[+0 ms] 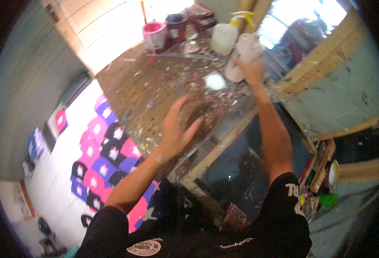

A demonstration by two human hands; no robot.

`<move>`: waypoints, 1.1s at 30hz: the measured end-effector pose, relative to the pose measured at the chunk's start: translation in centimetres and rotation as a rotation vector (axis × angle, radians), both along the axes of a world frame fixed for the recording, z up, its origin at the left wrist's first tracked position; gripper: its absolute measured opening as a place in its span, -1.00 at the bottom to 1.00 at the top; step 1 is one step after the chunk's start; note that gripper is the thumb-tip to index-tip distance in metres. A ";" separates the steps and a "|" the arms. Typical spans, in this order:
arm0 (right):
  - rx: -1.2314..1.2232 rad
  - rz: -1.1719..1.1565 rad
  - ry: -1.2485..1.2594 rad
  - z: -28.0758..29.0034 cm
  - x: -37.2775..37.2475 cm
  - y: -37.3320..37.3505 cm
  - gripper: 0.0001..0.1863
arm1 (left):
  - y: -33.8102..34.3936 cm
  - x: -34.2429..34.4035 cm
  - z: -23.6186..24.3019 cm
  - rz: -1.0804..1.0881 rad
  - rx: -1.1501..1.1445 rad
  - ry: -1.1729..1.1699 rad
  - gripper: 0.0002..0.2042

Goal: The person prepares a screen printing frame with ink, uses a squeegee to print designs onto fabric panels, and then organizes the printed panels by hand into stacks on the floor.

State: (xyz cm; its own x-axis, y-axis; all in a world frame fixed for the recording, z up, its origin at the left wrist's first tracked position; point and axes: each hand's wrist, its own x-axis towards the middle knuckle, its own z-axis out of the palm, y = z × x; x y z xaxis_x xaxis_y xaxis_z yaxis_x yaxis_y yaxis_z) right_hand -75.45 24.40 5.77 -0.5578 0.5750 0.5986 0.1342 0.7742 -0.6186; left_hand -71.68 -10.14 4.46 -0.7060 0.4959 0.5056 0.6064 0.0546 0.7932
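Observation:
My right hand (253, 72) reaches to the far right of a paint-spattered table (133, 92). Its fingers are closed around a whitish plastic bottle (248, 46), which leans among the things standing there. A spray bottle (224, 38) with a yellow trigger head stands just left of it. Close by lies a round white patch (215, 81), either a lid or a spill; I cannot tell which. Over the table's near part, my left hand (174, 129) hangs with fingers and thumb spread and nothing in them. Some blur softens both hands.
A pink-smeared bucket (156, 36) and a dark tub (176, 28) stand at the table's back. Before me lies a wood-framed dark screen (236, 172). Pink, purple and black printed pieces (105, 167) cover the floor on the left. Another wooden frame (318, 64) leans at the right.

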 end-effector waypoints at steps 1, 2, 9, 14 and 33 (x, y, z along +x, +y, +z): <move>0.188 -0.032 0.024 -0.8 -1.4 0.8 -0.21 | -6.0 2.4 -1.9 0.097 -0.046 -0.046 -0.43; 0.262 -0.017 0.025 -1.1 -3.1 0.7 -0.22 | -12.2 5.7 -3.5 0.230 -0.104 -0.100 -0.52; 0.011 0.325 -0.100 -5.5 -2.6 5.1 -0.29 | -44.8 37.8 -17.0 1.053 -0.829 -0.880 -0.54; -0.145 0.542 -0.165 -9.3 -3.4 5.8 -0.30 | -46.2 55.2 -21.4 0.981 -0.664 -1.598 -0.46; 0.784 0.877 -0.502 -3.0 6.9 -39.5 -0.59 | -41.6 55.5 -27.3 0.760 -0.250 -1.295 -0.47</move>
